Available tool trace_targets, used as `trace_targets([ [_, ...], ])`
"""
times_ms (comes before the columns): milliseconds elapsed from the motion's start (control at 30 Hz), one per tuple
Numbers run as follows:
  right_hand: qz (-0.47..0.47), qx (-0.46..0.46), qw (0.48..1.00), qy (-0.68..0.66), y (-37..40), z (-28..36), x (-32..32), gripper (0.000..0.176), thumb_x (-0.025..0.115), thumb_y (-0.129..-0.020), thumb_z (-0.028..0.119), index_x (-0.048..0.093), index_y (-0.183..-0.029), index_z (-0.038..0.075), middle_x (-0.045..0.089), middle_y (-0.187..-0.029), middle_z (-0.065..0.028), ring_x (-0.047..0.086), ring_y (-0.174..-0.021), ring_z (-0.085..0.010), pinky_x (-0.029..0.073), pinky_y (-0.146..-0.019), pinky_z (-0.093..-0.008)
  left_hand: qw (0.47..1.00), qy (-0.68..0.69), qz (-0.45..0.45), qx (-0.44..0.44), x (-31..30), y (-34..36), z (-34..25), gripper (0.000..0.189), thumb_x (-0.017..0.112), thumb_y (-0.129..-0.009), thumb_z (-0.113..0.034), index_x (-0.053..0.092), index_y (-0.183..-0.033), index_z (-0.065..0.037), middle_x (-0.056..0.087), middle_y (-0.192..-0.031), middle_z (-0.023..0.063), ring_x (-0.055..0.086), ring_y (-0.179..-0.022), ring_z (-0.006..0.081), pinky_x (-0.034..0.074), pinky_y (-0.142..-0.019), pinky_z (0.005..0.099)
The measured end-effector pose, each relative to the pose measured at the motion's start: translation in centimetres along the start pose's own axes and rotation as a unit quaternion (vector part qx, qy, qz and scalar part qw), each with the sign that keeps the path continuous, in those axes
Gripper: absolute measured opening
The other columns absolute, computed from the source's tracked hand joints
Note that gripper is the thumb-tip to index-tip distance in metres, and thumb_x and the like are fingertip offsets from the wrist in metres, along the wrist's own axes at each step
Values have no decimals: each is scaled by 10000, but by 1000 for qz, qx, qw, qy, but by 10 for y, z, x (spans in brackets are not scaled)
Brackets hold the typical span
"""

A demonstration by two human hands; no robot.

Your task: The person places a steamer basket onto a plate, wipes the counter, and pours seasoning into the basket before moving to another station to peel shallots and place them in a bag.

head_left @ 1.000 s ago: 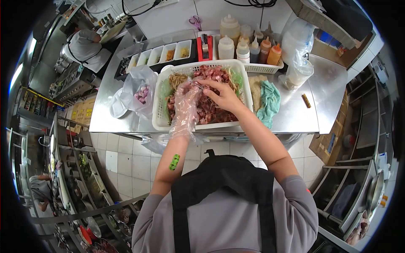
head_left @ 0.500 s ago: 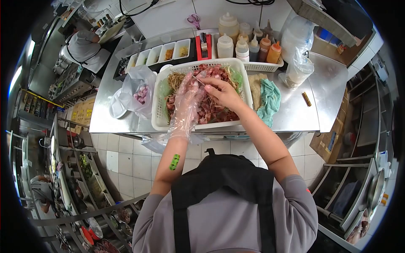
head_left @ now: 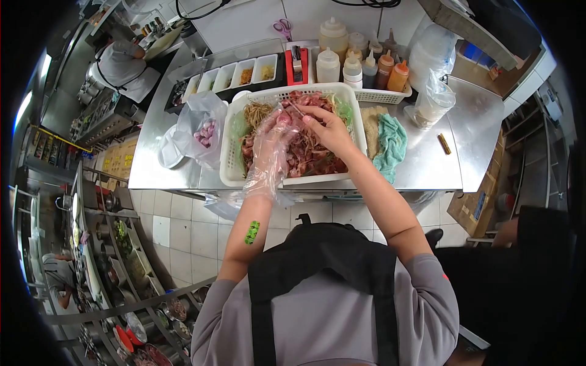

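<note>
- We see the meat piece point(head_left: 282, 118) pinched in the fingertips of the left hand point(head_left: 271, 133), which wears a loose clear plastic glove and hangs over the middle of the white basket point(head_left: 227, 160).
- The right hand point(head_left: 328, 127), bare, comes in from the other side, its thumb and forefinger pressed together on a thin skewer point(head_left: 295, 110) whose tip meets the meat piece; the two hands are nearly touching.
- Under both hands the basket is heaped with red meat point(head_left: 311, 157), and we make out a bundle of pale sticks point(head_left: 256, 112) in its far left corner.
- The basket stands on a steel bench point(head_left: 152, 165), close to its near edge.
- Just left of the basket lies a plastic bag point(head_left: 204, 131) with pinkish bits inside; just right of it a teal cloth point(head_left: 388, 143).
- Behind the basket stand squeeze bottles point(head_left: 353, 64) and a row of small white tubs point(head_left: 235, 76).
- Farther left, another person in white point(head_left: 122, 67) works at a separate counter.
</note>
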State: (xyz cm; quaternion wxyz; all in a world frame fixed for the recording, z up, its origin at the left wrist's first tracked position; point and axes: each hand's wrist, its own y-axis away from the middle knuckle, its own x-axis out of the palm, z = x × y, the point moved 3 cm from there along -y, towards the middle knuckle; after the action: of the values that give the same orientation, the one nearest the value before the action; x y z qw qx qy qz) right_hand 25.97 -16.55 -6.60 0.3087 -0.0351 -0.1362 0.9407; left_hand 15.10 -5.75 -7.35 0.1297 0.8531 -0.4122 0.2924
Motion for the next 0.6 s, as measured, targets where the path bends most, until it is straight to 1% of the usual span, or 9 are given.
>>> trace_targets([
  [67,-25,18,998,52,1,4,-5,321,542,-939,174,553,-1248,89,593,-1008,8,481,-763,-43,406,-637,-172,999,-23,-12,-33,1,1,0,429,603,-877,-82,446,-1264,17,533,-1183,115,551,-1058,190,490,-871,289],
  [100,-25,18,998,52,1,4,-4,321,542,-939,174,553,-1248,89,593,-1008,8,481,-763,-43,406,-637,-172,999,-23,-12,-33,3,3,-2,429,603,-877,-82,446,-1264,17,533,-1183,115,551,-1058,190,490,-871,289],
  [167,-18,-13,999,31,2,6,-1,358,545,-934,164,515,-1283,90,581,-1037,-1,499,-808,-71,429,-732,-209,998,-19,-59,-26,6,5,-4,422,605,-877,-84,454,-1261,5,542,-1169,100,556,-1032,179,495,-848,282],
  [200,-17,-14,999,31,2,7,-2,358,545,-934,164,515,-1283,90,581,-1037,-1,499,-808,-71,429,-732,-209,998,-19,-59,-25,6,5,-3,422,605,-877,-84,454,-1261,5,542,-1169,100,556,-1032,179,495,-848,282],
  [267,79,-47,995,49,5,11,2,398,560,-899,125,503,-1292,99,569,-1237,-66,537,-1070,-146,407,-933,-288,998,34,-46,-3,3,3,-1,414,611,-870,-81,468,-1249,5,550,-1147,90,558,-999,163,489,-833,269],
  [300,96,-60,992,61,6,15,4,397,557,-892,112,507,-1285,100,550,-1264,-77,531,-1118,-177,400,-957,-308,998,34,-46,-3,0,2,1,414,611,-870,-81,468,-1249,5,550,-1147,90,558,-999,163,489,-833,269],
  [400,84,-118,982,121,6,18,8,399,563,-885,110,511,-1281,103,555,-1265,-83,527,-1156,-208,392,-978,-318,1000,22,-21,3,-6,0,3,420,614,-860,-71,471,-1246,15,560,-1113,81,561,-966,152,477,-828,257],
  [533,80,-103,984,121,7,18,9,373,563,-884,111,536,-1256,109,573,-1249,-82,530,-1169,-225,390,-989,-323,1000,11,-6,1,-4,1,0,414,609,-853,-57,478,-1236,29,571,-1072,85,567,-932,150,469,-828,267],
  [600,72,-126,978,149,7,17,9,349,572,-878,114,565,-1227,126,602,-1200,-94,567,-1116,-252,419,-957,-329,1000,5,-10,2,-4,2,0,402,604,-853,-50,485,-1228,32,574,-1064,90,568,-924,150,471,-820,266],
])
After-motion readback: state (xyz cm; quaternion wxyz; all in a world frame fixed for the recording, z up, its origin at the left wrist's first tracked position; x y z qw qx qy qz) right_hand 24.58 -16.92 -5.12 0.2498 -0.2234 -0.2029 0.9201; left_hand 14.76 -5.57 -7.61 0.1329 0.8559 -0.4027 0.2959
